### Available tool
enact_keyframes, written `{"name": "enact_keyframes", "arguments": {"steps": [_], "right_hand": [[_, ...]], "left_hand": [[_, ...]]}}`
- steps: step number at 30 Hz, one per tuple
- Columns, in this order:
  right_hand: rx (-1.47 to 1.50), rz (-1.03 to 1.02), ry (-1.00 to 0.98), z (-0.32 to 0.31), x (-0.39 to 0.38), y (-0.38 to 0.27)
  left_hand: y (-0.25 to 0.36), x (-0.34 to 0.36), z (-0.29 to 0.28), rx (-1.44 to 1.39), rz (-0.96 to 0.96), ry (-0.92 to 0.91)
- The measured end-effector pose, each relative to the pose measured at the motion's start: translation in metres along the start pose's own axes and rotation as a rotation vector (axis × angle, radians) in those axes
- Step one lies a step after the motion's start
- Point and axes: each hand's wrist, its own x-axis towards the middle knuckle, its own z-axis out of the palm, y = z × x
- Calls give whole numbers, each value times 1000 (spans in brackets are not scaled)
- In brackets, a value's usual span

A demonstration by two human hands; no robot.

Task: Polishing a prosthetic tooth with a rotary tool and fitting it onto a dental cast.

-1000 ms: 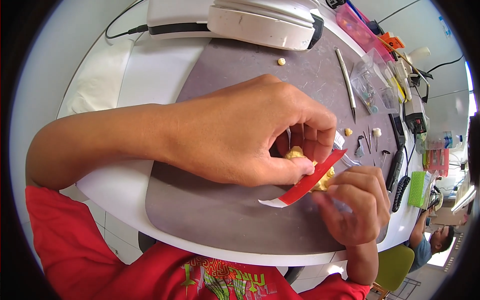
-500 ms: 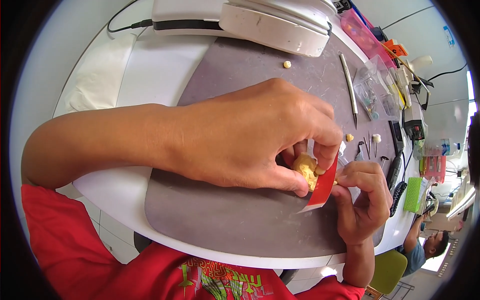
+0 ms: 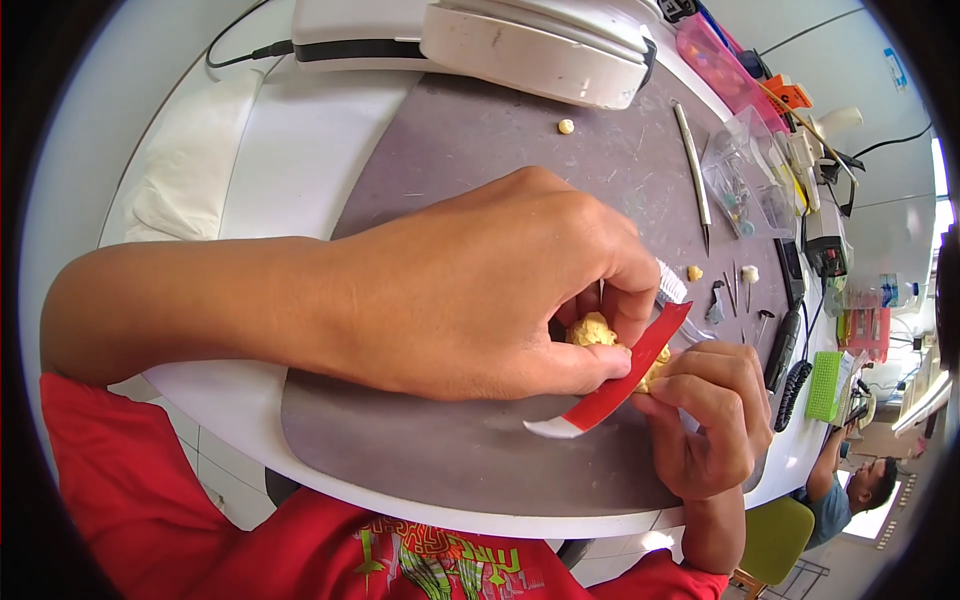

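Hold: your left hand [image 3: 490, 290] is grasping the lumpy yellow piece [image 3: 592, 330], its thumb pressing the near side and its fingers curling over the far side. Your right hand [image 3: 715, 410] is pinching the right end between thumb and fingertips; whether both hands are gripping 1 body or 2 joined parts, you cannot tell here.

Place: the piece is sitting above the grey mat [image 3: 420, 430], right of its middle, between its near and right edges. The red strip [image 3: 630, 375] is lying across it between your 2 hands, a pale tip curling toward the mat's near edge.

Handling (judged): the piece is looking light, stiff and rather brittle; its matt, uneven surface is probably giving fair friction, though thin ridges could be chipping under a hard squeeze. Best hold: the thick left body, thumb opposing fingers, with the right pinch only steadying. The strip is seeming thin and springy, likely creasing if pinched mid-length; you are better off taking it by its ends.
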Motion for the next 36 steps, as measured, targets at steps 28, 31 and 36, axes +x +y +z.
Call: {"name": "enact_keyframes", "arguments": {"steps": [28, 31, 36], "right_hand": [[-95, -101, -4, 0, 10, -5], [-95, -82, 2, 1, 12, -6], [-12, -27, 5, 0, 15, -5]], "left_hand": [[1, 4, 2, 53, 87, -17], [-1, 4, 3, 46, 101, -13], [-2, 5, 3, 24, 114, -12]]}}
